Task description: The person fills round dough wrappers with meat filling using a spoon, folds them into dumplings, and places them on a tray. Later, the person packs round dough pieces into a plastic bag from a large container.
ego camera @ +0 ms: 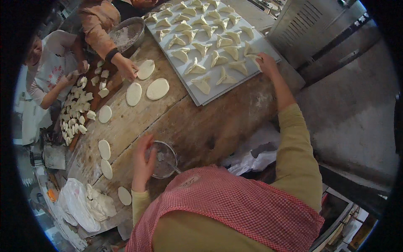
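My right hand (pixel 265 64) is at the right edge of a flat, pale tray (pixel 196 91), its fingers on a folded piece of dough (pixel 254 60). Rows of three-cornered folded dough pieces (pixel 226 77) cover the tray. My left hand (pixel 145 157) is blurred, fingers apart, beside the rim of a round clear bowl (pixel 173 154) with a utensil in it; nothing shows in that hand. Flat dough rounds (pixel 157 89) lie on the wooden worktop (pixel 179 123) beyond and to the left of it. One more round (pixel 124 196) is near my left forearm.
A co-worker's hand (pixel 126 67) touches a dough round at the top. Behind it stands a metal bowl (pixel 140 28) of filling. Another person (pixel 56 63) handles dough by a heap of dough pieces (pixel 75 107). Dough in a plastic bag (pixel 77 201) lies lower left; a metal cabinet (pixel 296 34) stands right.
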Action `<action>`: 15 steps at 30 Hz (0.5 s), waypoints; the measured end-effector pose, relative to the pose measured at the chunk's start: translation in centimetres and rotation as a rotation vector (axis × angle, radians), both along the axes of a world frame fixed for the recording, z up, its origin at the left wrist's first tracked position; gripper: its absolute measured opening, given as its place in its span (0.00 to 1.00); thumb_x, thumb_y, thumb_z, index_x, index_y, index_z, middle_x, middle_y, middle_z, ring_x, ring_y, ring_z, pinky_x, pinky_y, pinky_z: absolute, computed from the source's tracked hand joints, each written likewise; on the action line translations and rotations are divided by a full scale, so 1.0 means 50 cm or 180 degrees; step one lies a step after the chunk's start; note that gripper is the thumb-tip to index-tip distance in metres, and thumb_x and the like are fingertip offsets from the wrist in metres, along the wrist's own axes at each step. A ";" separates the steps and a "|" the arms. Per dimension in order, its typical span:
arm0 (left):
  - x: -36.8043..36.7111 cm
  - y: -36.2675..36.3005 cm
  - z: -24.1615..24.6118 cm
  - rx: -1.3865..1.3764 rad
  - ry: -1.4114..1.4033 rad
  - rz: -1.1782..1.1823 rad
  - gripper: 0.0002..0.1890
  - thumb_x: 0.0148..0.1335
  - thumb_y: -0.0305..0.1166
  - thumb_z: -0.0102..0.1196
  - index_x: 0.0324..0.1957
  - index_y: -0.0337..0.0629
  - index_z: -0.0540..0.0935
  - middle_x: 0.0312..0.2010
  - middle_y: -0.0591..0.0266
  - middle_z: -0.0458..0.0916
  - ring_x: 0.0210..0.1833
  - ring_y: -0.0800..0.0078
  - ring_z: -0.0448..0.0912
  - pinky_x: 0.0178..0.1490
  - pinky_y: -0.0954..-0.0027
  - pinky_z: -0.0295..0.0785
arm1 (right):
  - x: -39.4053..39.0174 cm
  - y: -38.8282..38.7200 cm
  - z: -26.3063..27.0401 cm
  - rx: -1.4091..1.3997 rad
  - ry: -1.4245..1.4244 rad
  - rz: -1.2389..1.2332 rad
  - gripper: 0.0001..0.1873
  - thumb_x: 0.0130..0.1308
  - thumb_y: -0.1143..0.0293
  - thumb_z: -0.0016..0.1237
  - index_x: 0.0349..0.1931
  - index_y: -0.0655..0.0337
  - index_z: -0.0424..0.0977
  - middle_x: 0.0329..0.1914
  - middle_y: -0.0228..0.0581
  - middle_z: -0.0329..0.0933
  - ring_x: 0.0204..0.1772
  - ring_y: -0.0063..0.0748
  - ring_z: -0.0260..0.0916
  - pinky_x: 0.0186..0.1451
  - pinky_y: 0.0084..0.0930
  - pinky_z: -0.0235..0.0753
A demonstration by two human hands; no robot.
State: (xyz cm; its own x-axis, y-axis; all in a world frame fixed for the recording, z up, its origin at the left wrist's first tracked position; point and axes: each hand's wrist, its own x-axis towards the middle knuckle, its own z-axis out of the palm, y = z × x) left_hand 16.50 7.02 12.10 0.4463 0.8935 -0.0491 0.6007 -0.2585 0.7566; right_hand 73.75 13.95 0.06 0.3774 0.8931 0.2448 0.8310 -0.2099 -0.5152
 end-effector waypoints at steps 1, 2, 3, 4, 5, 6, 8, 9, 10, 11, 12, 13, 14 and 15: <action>-0.010 0.000 -0.011 0.0054 -0.0047 0.0066 0.22 0.58 0.20 0.49 0.56 0.37 0.71 0.52 0.52 0.73 0.53 0.62 0.75 0.56 0.65 0.69 | 0.011 0.018 -0.018 -0.0087 -0.0124 0.0032 0.11 0.59 0.67 0.49 0.42 0.58 0.74 0.39 0.50 0.77 0.44 0.55 0.72 0.47 0.43 0.72; -0.017 -0.001 -0.020 0.0010 -0.0058 0.0173 0.22 0.58 0.20 0.49 0.56 0.37 0.71 0.52 0.52 0.73 0.53 0.62 0.75 0.56 0.65 0.69 | 0.018 0.034 -0.034 -0.0200 -0.0237 0.0038 0.11 0.59 0.67 0.48 0.42 0.57 0.74 0.39 0.49 0.77 0.44 0.54 0.73 0.47 0.43 0.72; -0.021 -0.001 -0.027 -0.0068 -0.0021 0.0306 0.21 0.58 0.19 0.48 0.56 0.36 0.71 0.53 0.52 0.73 0.52 0.62 0.76 0.56 0.65 0.69 | 0.023 0.045 -0.048 -0.0219 -0.0219 0.0000 0.12 0.59 0.64 0.48 0.42 0.57 0.74 0.39 0.49 0.77 0.44 0.54 0.73 0.46 0.43 0.71; -0.025 -0.001 -0.032 -0.0060 -0.0089 0.0336 0.21 0.58 0.19 0.48 0.56 0.36 0.71 0.53 0.52 0.73 0.52 0.63 0.76 0.56 0.64 0.69 | 0.027 0.056 -0.059 -0.0266 -0.0186 -0.0065 0.14 0.59 0.62 0.49 0.42 0.57 0.74 0.38 0.49 0.77 0.43 0.53 0.73 0.46 0.42 0.71; -0.026 0.000 -0.034 -0.0078 -0.0114 0.0389 0.21 0.58 0.19 0.48 0.56 0.36 0.71 0.53 0.52 0.73 0.51 0.63 0.76 0.56 0.64 0.69 | 0.030 0.066 -0.068 -0.0274 -0.0163 -0.0123 0.15 0.59 0.59 0.49 0.42 0.57 0.74 0.38 0.50 0.77 0.43 0.52 0.74 0.45 0.42 0.71; -0.027 0.001 -0.035 -0.0094 -0.0143 0.0446 0.21 0.58 0.19 0.48 0.56 0.36 0.71 0.53 0.52 0.73 0.51 0.63 0.76 0.56 0.64 0.69 | 0.033 0.074 -0.075 -0.0417 -0.0162 -0.0243 0.15 0.59 0.59 0.49 0.42 0.56 0.75 0.39 0.49 0.77 0.44 0.52 0.74 0.46 0.42 0.71; -0.026 0.008 -0.034 -0.0064 -0.0122 0.0409 0.21 0.58 0.19 0.48 0.56 0.36 0.71 0.53 0.52 0.72 0.51 0.63 0.76 0.56 0.65 0.69 | 0.039 0.083 -0.085 -0.0685 -0.0142 -0.0468 0.14 0.58 0.59 0.49 0.42 0.55 0.75 0.39 0.47 0.78 0.44 0.51 0.74 0.47 0.42 0.71; -0.025 0.011 -0.033 -0.0025 -0.0159 0.0391 0.21 0.58 0.20 0.48 0.56 0.36 0.71 0.54 0.52 0.72 0.51 0.63 0.75 0.56 0.65 0.69 | 0.042 0.085 -0.087 -0.0627 -0.0149 -0.0439 0.14 0.59 0.59 0.49 0.42 0.54 0.75 0.39 0.46 0.78 0.44 0.51 0.74 0.47 0.42 0.71; -0.024 0.015 -0.033 -0.0015 -0.0068 0.0366 0.20 0.58 0.20 0.48 0.55 0.36 0.71 0.54 0.52 0.72 0.51 0.62 0.75 0.56 0.65 0.69 | 0.045 0.085 -0.087 -0.0620 -0.0130 -0.0388 0.14 0.59 0.59 0.49 0.42 0.53 0.75 0.39 0.45 0.78 0.44 0.50 0.74 0.47 0.42 0.72; -0.023 0.019 -0.032 0.0029 -0.0026 0.0345 0.20 0.59 0.20 0.48 0.55 0.36 0.71 0.54 0.52 0.71 0.52 0.62 0.75 0.57 0.65 0.68 | 0.048 0.082 -0.085 -0.0637 -0.0125 -0.0425 0.13 0.59 0.59 0.49 0.42 0.52 0.76 0.39 0.45 0.78 0.45 0.50 0.74 0.48 0.42 0.72; -0.022 0.022 -0.031 0.0051 -0.0017 0.0323 0.20 0.59 0.20 0.48 0.55 0.36 0.71 0.55 0.52 0.71 0.53 0.62 0.75 0.57 0.66 0.68 | 0.053 0.079 -0.081 -0.0608 -0.0177 -0.0319 0.13 0.59 0.62 0.48 0.42 0.53 0.75 0.39 0.45 0.78 0.45 0.50 0.74 0.48 0.42 0.72; -0.022 0.025 -0.030 0.0086 0.0040 0.0318 0.20 0.59 0.20 0.48 0.55 0.35 0.71 0.55 0.52 0.71 0.53 0.61 0.74 0.57 0.66 0.68 | 0.058 0.075 -0.075 -0.0612 -0.0240 -0.0298 0.12 0.59 0.64 0.48 0.42 0.54 0.75 0.39 0.45 0.78 0.46 0.50 0.74 0.48 0.42 0.72; -0.022 0.027 -0.028 0.0095 0.0063 0.0309 0.20 0.59 0.20 0.48 0.55 0.35 0.71 0.56 0.52 0.70 0.54 0.61 0.74 0.58 0.66 0.68 | 0.066 0.071 -0.067 -0.0610 -0.0294 -0.0240 0.12 0.58 0.67 0.47 0.42 0.55 0.75 0.40 0.45 0.78 0.46 0.50 0.74 0.48 0.43 0.72; -0.022 0.028 -0.027 0.0072 0.0071 0.0317 0.20 0.59 0.20 0.48 0.55 0.35 0.71 0.56 0.51 0.70 0.54 0.61 0.74 0.58 0.66 0.68 | 0.077 0.067 -0.056 -0.0588 -0.0460 -0.0360 0.11 0.58 0.68 0.47 0.41 0.55 0.75 0.40 0.45 0.78 0.46 0.49 0.74 0.48 0.43 0.72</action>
State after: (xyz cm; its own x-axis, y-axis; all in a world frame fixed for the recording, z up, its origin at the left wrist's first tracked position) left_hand 15.42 8.41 10.76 0.3544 0.9344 -0.0375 0.6410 -0.2135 0.7373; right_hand 77.60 17.31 -2.76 0.4503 0.8818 0.1401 0.8591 -0.3851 -0.3371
